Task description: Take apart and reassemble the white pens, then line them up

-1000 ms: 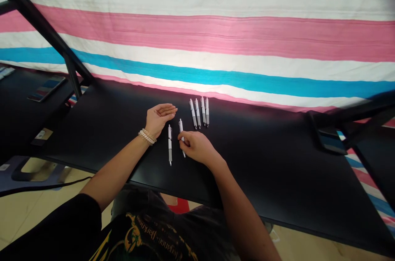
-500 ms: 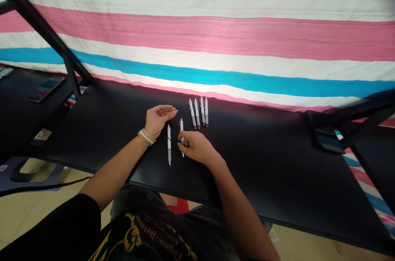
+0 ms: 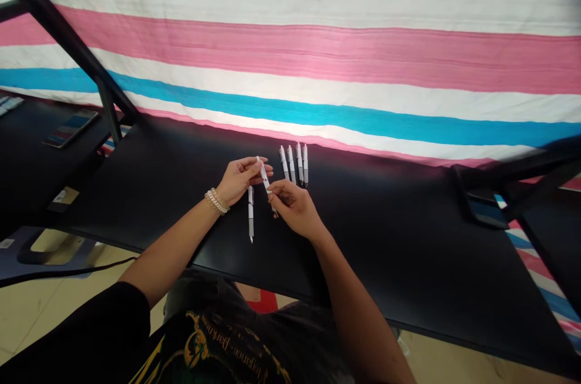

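A white pen (image 3: 264,177) is held between my two hands, tilted with its top end toward the upper left. My left hand (image 3: 240,180), with a beaded bracelet at the wrist, pinches the pen near its top. The fingers of my right hand (image 3: 294,205) close round its lower part. Below my left hand, a second white and grey pen (image 3: 251,214) lies on the black table (image 3: 385,239). Several similar pens (image 3: 292,164) lie side by side just beyond my right hand, their lower ends partly hidden by it.
A striped sheet (image 3: 318,51) hangs along the table's far edge. Black metal frames stand at left and right. A flat dark device (image 3: 70,129) lies on the surface at the left, with a small brown item (image 3: 63,198) nearer.
My right hand has raised the pen off the table and tilted it. My left hand has moved slightly right and closed on the pen's upper end.
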Tool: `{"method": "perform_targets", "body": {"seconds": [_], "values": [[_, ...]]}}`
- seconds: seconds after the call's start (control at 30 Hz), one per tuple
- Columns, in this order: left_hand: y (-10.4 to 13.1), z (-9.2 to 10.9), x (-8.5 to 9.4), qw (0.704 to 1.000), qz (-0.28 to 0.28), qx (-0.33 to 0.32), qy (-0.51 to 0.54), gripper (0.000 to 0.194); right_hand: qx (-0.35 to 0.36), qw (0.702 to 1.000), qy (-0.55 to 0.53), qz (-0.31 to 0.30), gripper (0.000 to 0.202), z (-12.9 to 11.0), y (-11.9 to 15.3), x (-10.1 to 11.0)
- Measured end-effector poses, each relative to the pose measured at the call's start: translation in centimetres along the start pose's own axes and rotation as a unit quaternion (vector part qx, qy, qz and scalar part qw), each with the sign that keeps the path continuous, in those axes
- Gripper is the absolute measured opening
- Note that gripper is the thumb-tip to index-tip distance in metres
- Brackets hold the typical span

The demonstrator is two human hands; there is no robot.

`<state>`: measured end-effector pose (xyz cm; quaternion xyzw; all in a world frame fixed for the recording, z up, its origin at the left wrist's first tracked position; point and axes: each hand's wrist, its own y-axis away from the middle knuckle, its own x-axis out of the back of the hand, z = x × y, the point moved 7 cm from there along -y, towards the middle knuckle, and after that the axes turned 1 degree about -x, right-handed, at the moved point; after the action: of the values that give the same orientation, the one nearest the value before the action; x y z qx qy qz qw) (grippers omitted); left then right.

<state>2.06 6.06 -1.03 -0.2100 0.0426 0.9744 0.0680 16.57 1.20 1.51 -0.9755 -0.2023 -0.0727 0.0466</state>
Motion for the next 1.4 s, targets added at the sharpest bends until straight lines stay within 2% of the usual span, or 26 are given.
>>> {"method": "perform_targets", "body": {"seconds": [0.07,0.2,0.27,0.5,0.7,0.87,0.93,1.03,1.1,1.17,1.23,1.3,1.4], "values": [[0.2,0.2,-0.3,1.000,-0.009,-0.002,0.008,0.043,-0.003,0.999,-0.034,0.014,0.024,0.2,-0.2,0.1],[0.1,0.7,0.6,0.996,0.053,-0.046,0.051,0.040,-0.030,0.994,-0.064,0.082,0.034,1.1,-0.6,1.1],[0.0,0.7,0.9,0.993,0.075,-0.060,0.061,0.041,-0.047,0.993,-0.059,0.095,0.038,1.5,-0.7,1.4],[0.2,1.3,0.8,0.991,0.082,-0.090,0.050,0.041,-0.053,0.990,-0.024,0.129,0.039,1.4,-0.6,1.6],[0.2,1.0,1.1,0.989,0.107,-0.089,0.058,0.041,-0.017,0.987,0.007,0.160,0.035,1.1,-0.4,1.7],[0.2,0.4,1.5,0.985,0.128,-0.086,0.080,0.037,0.091,0.967,0.096,0.219,0.018,-0.1,0.1,2.2],[0.1,0.1,1.6,0.984,0.136,-0.080,0.086,0.036,0.114,0.960,0.113,0.228,0.021,-0.3,0.1,2.2],[0.1,-0.1,1.6,0.983,0.139,-0.079,0.092,0.035,0.067,0.971,0.069,0.220,0.029,0.5,-0.1,2.2],[0.0,-0.1,1.7,0.982,0.141,-0.081,0.094,0.034,0.055,0.974,0.057,0.213,0.023,0.8,-0.2,2.2],[0.0,-0.1,1.8,0.981,0.146,-0.079,0.097,0.034,0.082,0.971,0.067,0.216,0.016,0.5,-0.2,2.2],[0.0,-0.1,1.9,0.980,0.153,-0.078,0.102,0.033,0.091,0.968,0.050,0.227,0.018,0.4,-0.1,2.4],[0.1,0.0,2.0,0.979,0.157,-0.078,0.104,0.032,0.070,0.971,0.026,0.228,0.022,0.8,-0.2,2.5],[0.0,0.1,2.0,0.979,0.157,-0.084,0.104,0.033,0.092,0.969,0.048,0.226,0.014,0.4,-0.2,2.5]]}}
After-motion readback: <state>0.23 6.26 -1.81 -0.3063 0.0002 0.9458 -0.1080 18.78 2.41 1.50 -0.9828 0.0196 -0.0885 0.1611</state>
